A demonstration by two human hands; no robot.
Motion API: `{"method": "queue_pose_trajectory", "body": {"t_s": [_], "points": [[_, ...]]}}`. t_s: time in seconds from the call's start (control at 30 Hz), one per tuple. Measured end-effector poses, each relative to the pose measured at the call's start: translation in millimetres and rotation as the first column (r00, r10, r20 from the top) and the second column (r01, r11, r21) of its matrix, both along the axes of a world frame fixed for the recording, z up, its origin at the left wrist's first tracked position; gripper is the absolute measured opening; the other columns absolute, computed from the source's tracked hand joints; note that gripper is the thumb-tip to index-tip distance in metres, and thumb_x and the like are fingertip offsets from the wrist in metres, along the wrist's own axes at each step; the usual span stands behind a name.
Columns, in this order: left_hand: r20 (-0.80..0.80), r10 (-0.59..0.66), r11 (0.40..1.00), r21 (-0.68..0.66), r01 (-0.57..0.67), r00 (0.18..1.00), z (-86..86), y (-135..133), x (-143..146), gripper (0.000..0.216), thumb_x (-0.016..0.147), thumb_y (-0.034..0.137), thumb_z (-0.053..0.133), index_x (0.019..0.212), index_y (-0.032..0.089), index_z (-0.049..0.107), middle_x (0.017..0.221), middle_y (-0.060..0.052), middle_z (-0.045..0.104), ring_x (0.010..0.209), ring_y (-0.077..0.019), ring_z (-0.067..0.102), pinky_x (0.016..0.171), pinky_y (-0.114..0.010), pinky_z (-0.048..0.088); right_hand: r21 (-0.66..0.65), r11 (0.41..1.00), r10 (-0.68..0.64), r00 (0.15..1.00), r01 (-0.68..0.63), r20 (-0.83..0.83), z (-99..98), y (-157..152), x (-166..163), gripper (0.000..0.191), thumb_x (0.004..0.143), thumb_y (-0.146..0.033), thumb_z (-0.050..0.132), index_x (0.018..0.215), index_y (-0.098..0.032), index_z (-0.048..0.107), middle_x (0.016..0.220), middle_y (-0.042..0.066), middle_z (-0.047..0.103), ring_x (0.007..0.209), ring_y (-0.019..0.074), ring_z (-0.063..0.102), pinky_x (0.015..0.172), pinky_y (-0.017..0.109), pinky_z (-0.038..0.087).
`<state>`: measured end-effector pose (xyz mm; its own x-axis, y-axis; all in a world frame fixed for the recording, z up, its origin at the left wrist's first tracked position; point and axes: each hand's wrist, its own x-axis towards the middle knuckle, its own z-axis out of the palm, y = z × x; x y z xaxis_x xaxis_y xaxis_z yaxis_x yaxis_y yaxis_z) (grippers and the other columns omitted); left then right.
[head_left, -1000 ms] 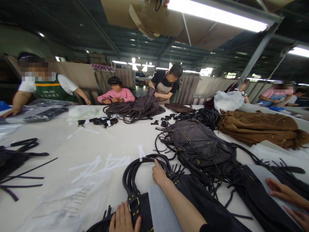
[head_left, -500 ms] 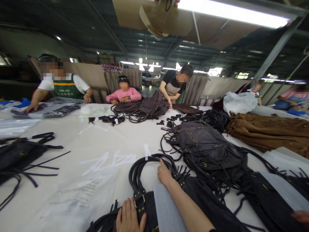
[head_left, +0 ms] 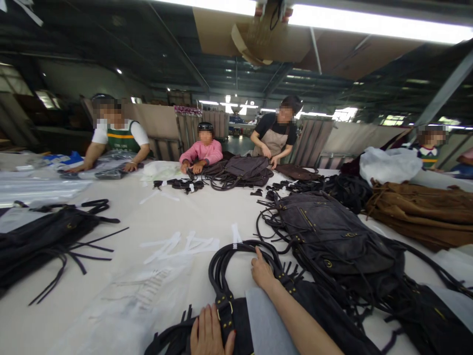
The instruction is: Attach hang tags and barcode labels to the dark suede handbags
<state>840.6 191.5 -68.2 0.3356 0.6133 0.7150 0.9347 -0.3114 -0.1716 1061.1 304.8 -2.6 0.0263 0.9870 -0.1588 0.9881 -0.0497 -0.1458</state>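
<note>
A dark bag (head_left: pixel 241 318) with gold rings and studs lies in front of me, partly cut off below. Its looped handles (head_left: pixel 216 261) rise away from me, a white paper band (head_left: pixel 235 241) around them at the top. My left hand (head_left: pixel 210 331) rests flat on the bag beside a handle's ring, fingers stretched out. Inside the handle loop is my right hand (head_left: pixel 263 272), its index finger extended to touch the handle near the band; the other fingers are bent and partly hidden. Under my right forearm, a pale sheet (head_left: pixel 268 315) covers part of the bag.
Dark bags (head_left: pixel 332 241) are piled at right, brown bags (head_left: pixel 421 212) behind them. Another dark bag (head_left: pixel 48 241) lies at left. White paper strips (head_left: pixel 185 244) and clear plastic (head_left: pixel 121 310) lie on the table (head_left: pixel 148 217). Several co-workers handle goods across it.
The view has swung slightly left, so everything appears shifted right. My hands keep their places on the bag and handle. Across the table, the co-worker in the apron has straightened up somewhat.
</note>
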Motion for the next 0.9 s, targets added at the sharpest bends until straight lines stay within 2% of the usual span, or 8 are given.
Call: {"method": "queue_pose_trajectory", "body": {"t_s": [0.1, 0.2, 0.3, 0.4, 0.5, 0.67, 0.8, 0.9], "points": [[-0.004, 0.002, 1.0, 0.018, -0.002, 1.0, -0.1, 0, 1, 0.077, 0.077, 0.049, 0.05, 0.135, 0.003, 0.029, 0.109, -0.019, 0.062, 0.102, -0.0284, 0.055, 0.09, -0.041, 0.034, 0.083, 0.991, 0.106, 0.994, -0.108, 0.023, 41.5, 24, -11, 0.03, 0.078, -0.003, 0.038, 0.097, -0.012, 0.059, 0.149, 0.013, 0.014, 0.098, 0.0216, 0.06, 0.08, 0.031, 0.048], [-0.006, 0.007, 1.0, -0.006, -0.007, 1.0, 1.7, -1, 2, 0.077, 0.076, 0.048, 0.052, 0.134, 0.002, 0.03, 0.111, -0.02, 0.061, 0.104, -0.0292, 0.054, 0.092, -0.042, 0.034, 0.183, 0.957, 0.232, 0.972, -0.225, -0.018, 108.2, 64, -40, 0.023, 0.081, -0.013, 0.042, 0.097, -0.013, 0.059, 0.15, 0.01, 0.008, 0.1, 0.0217, 0.059, 0.083, 0.033, 0.047], [-0.01, 0.006, 1.0, 0.002, -0.006, 1.0, 0.3, -1, 0, 0.078, 0.075, 0.047, 0.053, 0.134, 0.001, 0.03, 0.111, -0.02, 0.06, 0.105, -0.0297, 0.053, 0.093, -0.043, 0.032, 0.235, 0.941, 0.264, 0.963, -0.245, -0.053, 168.6, 104, -76, 0.024, 0.083, -0.019, 0.043, 0.102, -0.014, 0.058, 0.151, 0.008, 0.005, 0.102, 0.0212, 0.058, 0.086, 0.033, 0.045], [-0.015, -0.006, 1.0, 0.031, 0.007, 1.0, -6.4, 0, 0, 0.077, 0.076, 0.049, 0.051, 0.133, 0.002, 0.032, 0.11, -0.019, 0.061, 0.104, -0.0286, 0.053, 0.094, -0.041, 0.032, 0.256, 0.938, 0.256, 0.965, -0.232, -0.062, 199.9, 130, -101, 0.027, 0.084, -0.017, 0.042, 0.106, -0.014, 0.058, 0.151, 0.007, 0.005, 0.105, 0.0215, 0.056, 0.089, 0.033, 0.044], [0.058, 0.038, 0.999, -0.005, -0.037, 0.998, -14.0, 1, 4, 0.075, 0.077, 0.048, 0.047, 0.134, 0.003, 0.031, 0.112, -0.019, 0.06, 0.106, -0.0292, 0.053, 0.095, -0.043, 0.031, 0.229, 0.948, 0.243, 0.968, -0.222, -0.067, 204.3, 144, -111, 0.03, 0.082, -0.016, 0.044, 0.108, -0.012, 0.058, 0.15, 0.008, 0.005, 0.108, 0.0222, 0.054, 0.091, 0.033, 0.043], [0.12, 0.052, 0.998, -0.037, -0.048, 0.991, -19.2, -2, 12, 0.076, 0.076, 0.048, 0.046, 0.135, 0.002, 0.028, 0.114, -0.021, 0.059, 0.107, -0.0313, 0.052, 0.095, -0.045, 0.032, 0.206, 0.954, 0.237, 0.969, -0.219, -0.067, 190.8, 155, -114, 0.031, 0.081, -0.015, 0.045, 0.109, -0.011, 0.058, 0.15, 0.009, 0.01, 0.11, 0.0233, 0.053, 0.091, 0.033, 0.043], [0.161, 0.063, 0.996, -0.074, -0.052, 0.985, -18.3, -5, 15, 0.075, 0.078, 0.045, 0.044, 0.136, 0.002, 0.025, 0.116, -0.022, 0.058, 0.111, -0.0316, 0.05, 0.095, -0.046, 0.033, 0.182, 0.957, 0.244, 0.967, -0.227, -0.075, 172.2, 150, -112, 0.028, 0.081, -0.014, 0.046, 0.106, -0.011, 0.059, 0.15, 0.01, 0.009, 0.108, 0.0234, 0.055, 0.091, 0.034, 0.044], [0.158, 0.067, 0.995, -0.082, -0.054, 0.985, -14.7, -5, 15, 0.075, 0.078, 0.045, 0.044, 0.137, 0.002, 0.024, 0.116, -0.021, 0.058, 0.111, -0.0316, 0.05, 0.094, -0.046, 0.033, 0.146, 0.956, 0.268, 0.96, -0.255, -0.078, 147.4, 133, -104, 0.027, 0.082, -0.015, 0.046, 0.105, -0.013, 0.06, 0.15, 0.011, 0.009, 0.108, 0.0237, 0.055, 0.091, 0.034, 0.044]]}}
